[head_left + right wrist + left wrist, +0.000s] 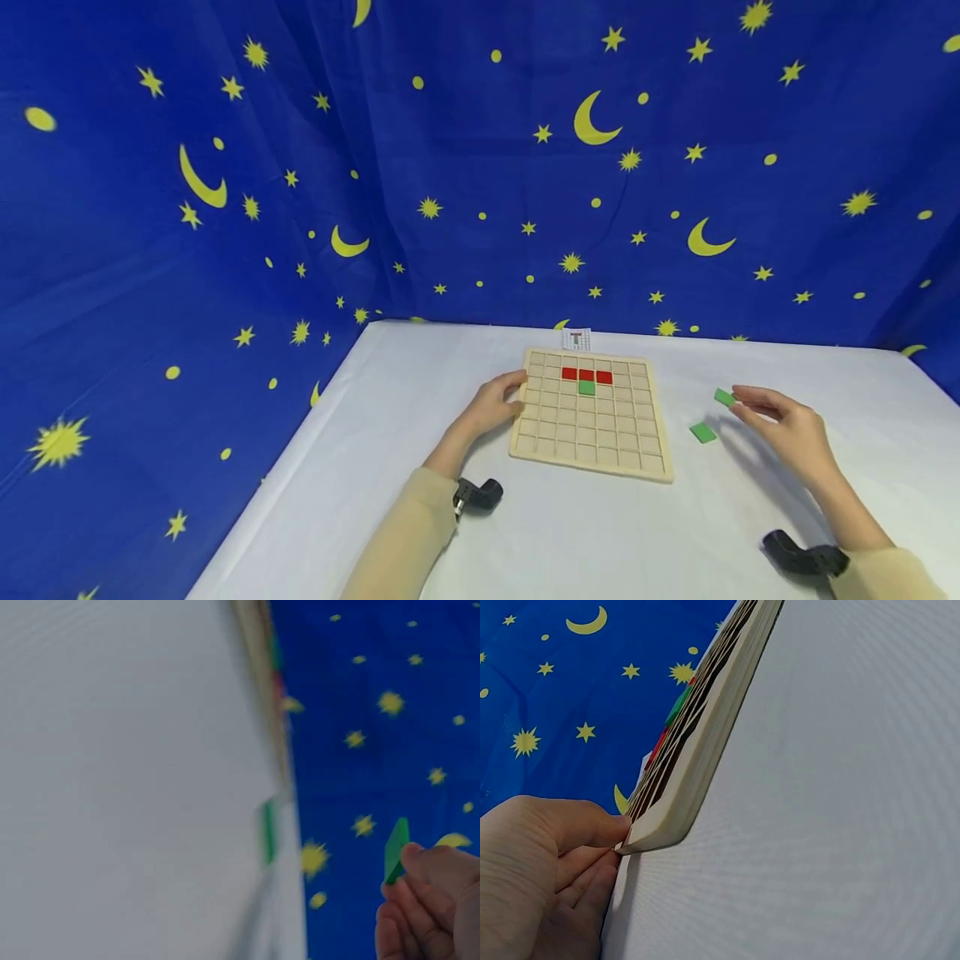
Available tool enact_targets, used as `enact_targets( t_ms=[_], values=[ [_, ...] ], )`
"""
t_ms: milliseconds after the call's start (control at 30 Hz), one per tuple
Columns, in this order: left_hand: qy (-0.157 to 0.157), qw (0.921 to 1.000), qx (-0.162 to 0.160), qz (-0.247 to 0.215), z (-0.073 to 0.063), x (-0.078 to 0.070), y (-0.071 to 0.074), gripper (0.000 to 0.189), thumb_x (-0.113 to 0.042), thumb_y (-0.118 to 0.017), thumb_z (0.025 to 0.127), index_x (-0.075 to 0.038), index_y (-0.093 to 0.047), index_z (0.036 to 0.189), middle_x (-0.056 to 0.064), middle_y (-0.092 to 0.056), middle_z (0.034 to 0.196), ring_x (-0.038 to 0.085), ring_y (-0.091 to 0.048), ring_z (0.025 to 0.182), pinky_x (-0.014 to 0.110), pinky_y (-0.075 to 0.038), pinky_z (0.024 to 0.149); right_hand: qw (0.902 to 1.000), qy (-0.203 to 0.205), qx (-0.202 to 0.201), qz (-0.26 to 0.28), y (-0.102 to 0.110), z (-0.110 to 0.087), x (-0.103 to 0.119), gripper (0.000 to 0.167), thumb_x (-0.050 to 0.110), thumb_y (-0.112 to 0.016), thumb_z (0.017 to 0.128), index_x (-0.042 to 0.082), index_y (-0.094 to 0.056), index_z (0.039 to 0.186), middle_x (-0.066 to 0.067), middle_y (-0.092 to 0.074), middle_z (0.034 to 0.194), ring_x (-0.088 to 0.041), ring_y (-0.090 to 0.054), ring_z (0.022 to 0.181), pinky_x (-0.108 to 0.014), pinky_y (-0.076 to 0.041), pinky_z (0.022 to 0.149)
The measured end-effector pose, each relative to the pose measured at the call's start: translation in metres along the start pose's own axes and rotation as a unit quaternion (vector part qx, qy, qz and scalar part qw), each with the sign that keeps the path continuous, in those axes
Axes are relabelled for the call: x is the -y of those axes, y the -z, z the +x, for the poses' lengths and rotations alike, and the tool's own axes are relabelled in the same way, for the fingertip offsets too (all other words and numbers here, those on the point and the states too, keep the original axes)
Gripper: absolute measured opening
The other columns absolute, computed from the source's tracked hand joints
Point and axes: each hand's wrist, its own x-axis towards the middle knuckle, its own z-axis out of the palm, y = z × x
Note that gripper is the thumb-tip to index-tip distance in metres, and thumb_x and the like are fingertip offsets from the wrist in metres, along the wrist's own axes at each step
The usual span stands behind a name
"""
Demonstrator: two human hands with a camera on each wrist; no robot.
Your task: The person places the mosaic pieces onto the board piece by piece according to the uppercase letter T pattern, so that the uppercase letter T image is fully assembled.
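A square wooden grid board lies on the white table. Three red tiles form a row near its far side, with a green tile directly below the middle one. At the board's left edge, my left hand holds the rim with thumb and fingers, as the left wrist view also shows. My right hand pinches a green tile between thumb and fingertips, raised over the table to the right of the board. Another green tile lies on the table between that hand and the board.
A small printed pattern card lies just past the board's far edge, showing a red and green T shape. Blue cloth with yellow moons and stars hangs behind and left of the white table. Each wrist wears a black camera mount.
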Motion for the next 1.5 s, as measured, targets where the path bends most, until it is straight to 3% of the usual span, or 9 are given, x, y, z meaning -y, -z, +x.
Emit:
enact_targets(
  t_ms=[200, 367, 467, 633, 767, 933, 1133, 1500],
  values=[
    [-0.001, 1.0, 0.003, -0.002, 0.0, 0.001, -0.002, 0.056, 0.002, -0.061, 0.085, 0.004, -0.043, 0.138, 0.017, -0.047, 0.137, 0.026, -0.045, 0.127, 0.029, -0.035, 0.107, 0.9989, -0.012, 0.02, 0.04, -0.007, 0.022, 0.029, 0.043, 0.03, -0.066, 0.089, 0.001, -0.062, 0.121, -0.017, -0.065, 0.108, 0.011, -0.052, 0.088, -0.004, -0.045, 0.069],
    [-0.006, 1.0, -0.003, -0.003, 0.0, 0.002, 0.0, 0.056, 0.003, -0.061, 0.085, 0.004, -0.043, 0.138, 0.016, -0.049, 0.136, 0.026, -0.045, 0.126, 0.028, -0.035, 0.107, 0.9937, 0.01, 0.031, 0.107, -0.035, 0.039, 0.044, 0.039, 0.03, -0.067, 0.088, 0.008, -0.064, 0.12, -0.01, -0.066, 0.107, -0.008, -0.06, 0.095, -0.009, -0.048, 0.074],
    [-0.007, 1.0, 0.0, -0.006, 0.0, 0.002, 0.001, 0.056, 0.003, -0.061, 0.085, 0.005, -0.042, 0.138, 0.017, -0.049, 0.136, 0.026, -0.045, 0.126, 0.028, -0.035, 0.107, 0.992, 0.023, 0.051, 0.113, -0.053, 0.044, 0.056, 0.039, 0.03, -0.066, 0.089, 0.008, -0.064, 0.12, -0.009, -0.067, 0.106, -0.012, -0.061, 0.096, -0.014, -0.05, 0.077],
    [-0.006, 0.9999, 0.006, -0.009, -0.001, 0.001, -0.001, 0.056, 0.004, -0.061, 0.085, 0.006, -0.042, 0.138, 0.018, -0.048, 0.136, 0.026, -0.045, 0.126, 0.026, -0.036, 0.106, 0.9884, 0.014, 0.086, 0.125, -0.078, 0.045, 0.08, 0.04, 0.028, -0.065, 0.09, 0.001, -0.062, 0.12, -0.016, -0.065, 0.11, -0.027, -0.061, 0.1, -0.017, -0.052, 0.076],
    [-0.008, 0.9999, 0.003, -0.007, -0.001, 0.001, 0.0, 0.056, 0.004, -0.061, 0.085, 0.005, -0.042, 0.137, 0.017, -0.049, 0.136, 0.026, -0.045, 0.126, 0.025, -0.036, 0.105, 0.981, -0.003, 0.12, 0.153, -0.096, 0.048, 0.09, 0.04, 0.025, -0.065, 0.091, 0.0, -0.061, 0.122, -0.017, -0.064, 0.114, -0.031, -0.06, 0.103, -0.015, -0.051, 0.076],
    [-0.004, 1.0, -0.001, -0.007, 0.0, 0.001, 0.0, 0.056, 0.005, -0.061, 0.085, 0.005, -0.042, 0.138, 0.017, -0.048, 0.137, 0.025, -0.045, 0.127, 0.025, -0.035, 0.106, 0.9772, 0.003, 0.133, 0.165, -0.12, 0.046, 0.087, 0.034, 0.02, -0.067, 0.089, 0.001, -0.064, 0.117, -0.014, -0.066, 0.109, -0.028, -0.062, 0.098, -0.02, -0.053, 0.075],
    [0.004, 0.9999, 0.01, -0.008, -0.002, 0.001, -0.001, 0.056, 0.004, -0.061, 0.085, 0.005, -0.042, 0.138, 0.017, -0.047, 0.137, 0.025, -0.044, 0.128, 0.025, -0.035, 0.106, 0.9806, 0.015, 0.131, 0.145, -0.14, 0.034, 0.071, 0.029, 0.017, -0.07, 0.086, 0.003, -0.067, 0.111, -0.009, -0.068, 0.103, -0.02, -0.064, 0.089, -0.019, -0.053, 0.072],
    [0.0, 1.0, 0.003, -0.006, 0.0, -0.001, 0.001, 0.055, 0.003, -0.061, 0.086, 0.004, -0.042, 0.138, 0.017, -0.048, 0.137, 0.026, -0.045, 0.127, 0.026, -0.036, 0.106, 0.986, 0.11, 0.107, 0.065, -0.148, 0.035, 0.067, 0.025, 0.005, -0.073, 0.08, 0.0, -0.069, 0.105, -0.009, -0.068, 0.099, -0.025, -0.065, 0.09, -0.037, -0.056, 0.077]
  ],
)
